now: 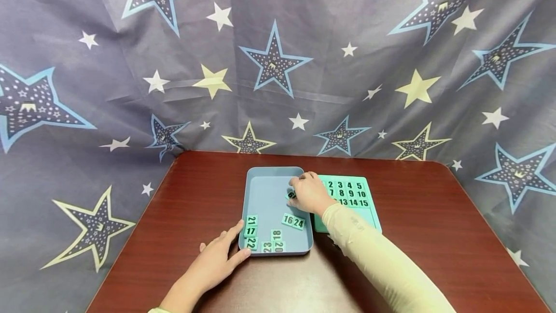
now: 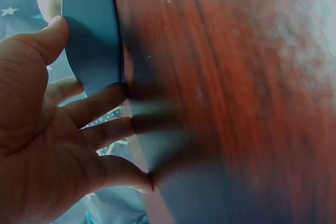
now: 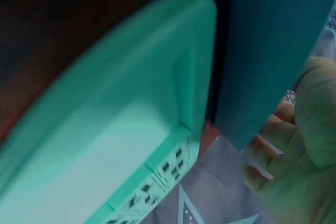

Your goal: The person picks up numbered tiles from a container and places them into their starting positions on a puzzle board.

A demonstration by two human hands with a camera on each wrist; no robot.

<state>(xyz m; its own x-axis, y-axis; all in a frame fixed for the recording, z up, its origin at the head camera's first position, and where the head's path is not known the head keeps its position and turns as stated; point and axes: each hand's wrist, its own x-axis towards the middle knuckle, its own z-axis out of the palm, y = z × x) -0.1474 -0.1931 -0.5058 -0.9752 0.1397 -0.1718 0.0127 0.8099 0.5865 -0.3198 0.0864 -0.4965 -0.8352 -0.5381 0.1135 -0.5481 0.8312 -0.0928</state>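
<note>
Your right grip (image 1: 310, 194) pinches a tile (image 1: 290, 195); raise it above the tray's (image 1: 267, 197) right edge. Your left grip (image 1: 218, 256), fingers apart, should brace.

1. Your left hand (image 1: 222, 253): fingers extended and spread, thumb held apart; palm faces the left wrist camera.
2. Your left forearm (image 1: 183, 288): bare near the wrist, angled forward and inward.
3. Your right hand (image 1: 312, 194): thumb and fingers bent into a pinch.
4. Your right forearm (image 1: 386, 260): sleeved, reaching forward and leftward.
</note>
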